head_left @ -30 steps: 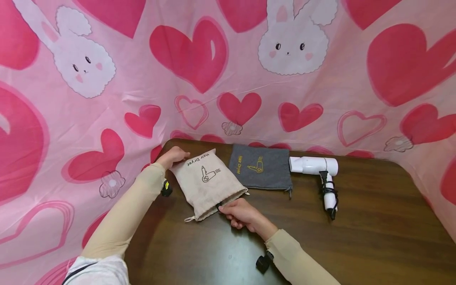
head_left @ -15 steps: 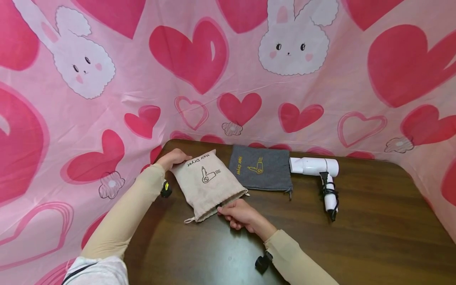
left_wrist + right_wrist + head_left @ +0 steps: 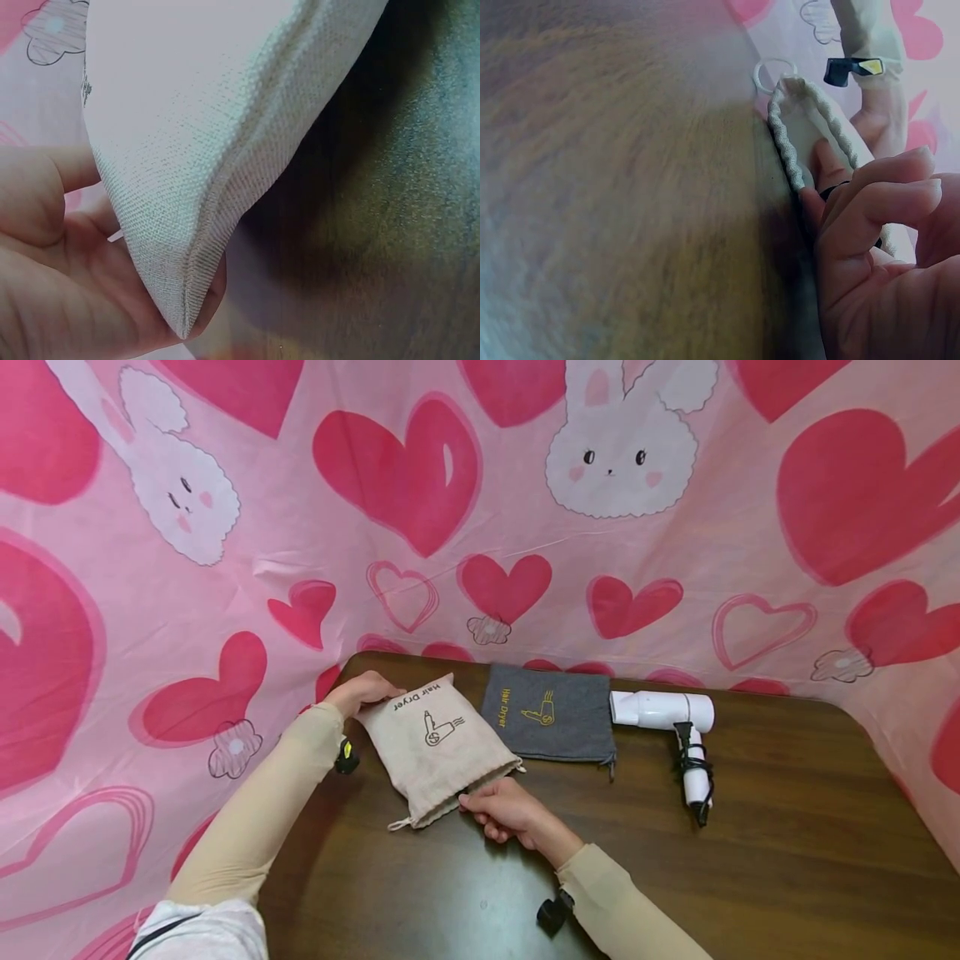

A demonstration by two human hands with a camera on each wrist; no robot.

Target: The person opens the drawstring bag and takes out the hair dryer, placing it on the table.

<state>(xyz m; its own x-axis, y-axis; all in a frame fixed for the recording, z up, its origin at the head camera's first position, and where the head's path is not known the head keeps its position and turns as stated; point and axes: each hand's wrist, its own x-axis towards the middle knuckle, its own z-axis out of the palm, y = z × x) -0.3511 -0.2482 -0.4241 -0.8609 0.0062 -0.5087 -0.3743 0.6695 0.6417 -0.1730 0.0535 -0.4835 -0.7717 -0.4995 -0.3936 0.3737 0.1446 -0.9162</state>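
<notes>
A beige drawstring bag (image 3: 442,747) printed "Hair Dryer" lies aslant on the table, its mouth toward the near side. At its far left corner my left hand (image 3: 367,691) holds the cloth. In the left wrist view the fingers (image 3: 82,262) of that hand go behind the bag's pointed corner (image 3: 176,277). My right hand (image 3: 510,810) is at the mouth, pinching a dark strip there. The right wrist view shows this as a thin black cord (image 3: 834,189) between the fingers, with some fingertips inside the hemmed opening (image 3: 784,142). The rest of the bag's contents is hidden.
Right of the beige bag lies a flat grey drawstring bag (image 3: 551,714), also printed "Hair Dryer". Beside it rests a white hair dryer (image 3: 663,710), black cord wound round its handle. A pink heart-patterned cloth (image 3: 570,568) hangs behind the brown wooden table (image 3: 787,793).
Almost nothing differs. My left hand has shifted slightly at the bag's far corner; the right hand stays at the mouth and the bag keeps its place.
</notes>
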